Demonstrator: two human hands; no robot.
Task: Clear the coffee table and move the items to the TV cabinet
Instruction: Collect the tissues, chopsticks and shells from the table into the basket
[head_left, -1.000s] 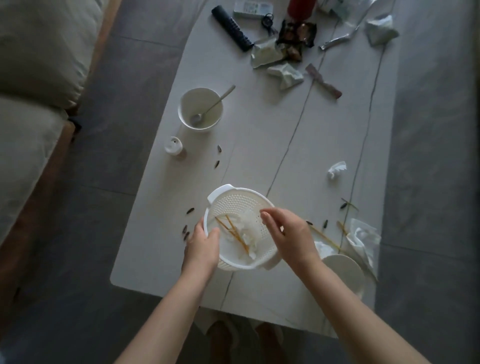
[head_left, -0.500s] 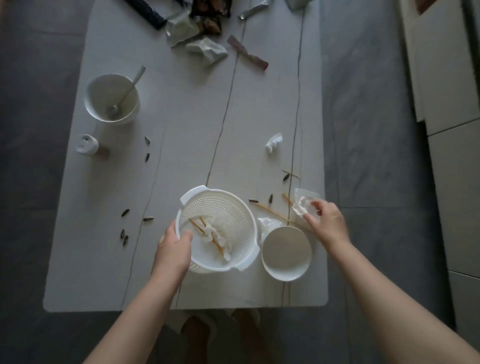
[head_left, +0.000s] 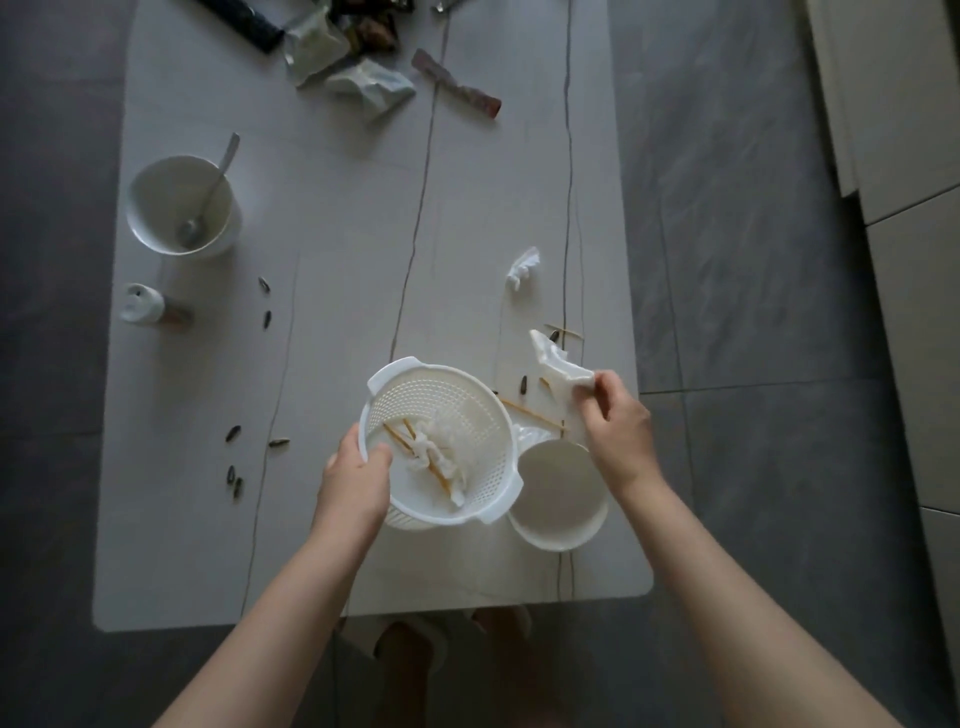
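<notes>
left hand (head_left: 358, 475) gripping the strainer (head_left: 441, 441) rim, steadying it on the coffee table (head_left: 337, 218) as a catch-all for scraps. right hand (head_left: 615, 421) pinching a crumpled wrapper (head_left: 558, 366), lifted just beside the strainer, probably for dropping in. further out: bowl (head_left: 179, 205) with spoon (head_left: 210, 192), small bottle (head_left: 150, 309), scattered seeds (head_left: 234, 433), not yet collected.

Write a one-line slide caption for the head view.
Left hand steadies the white colander on the coffee table while right hand lifts a crumpled plastic wrapper.
</notes>
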